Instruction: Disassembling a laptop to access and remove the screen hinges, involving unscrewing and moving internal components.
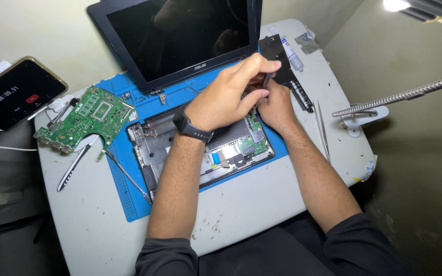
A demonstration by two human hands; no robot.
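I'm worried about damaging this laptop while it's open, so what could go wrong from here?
Both hands crowd one spot: the left hand and right hand work a thin tool near the small green board, so a slip could scratch it. The removed motherboard lies partly off the blue mat, near the table edge, where a knock might send it off. The metal spudger beside the chassis could get bumped.

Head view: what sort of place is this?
Likely a small electronics repair bench: an opened laptop lies on a blue work mat, a green circuit board sits beside it, and both hands work inside the laptop.
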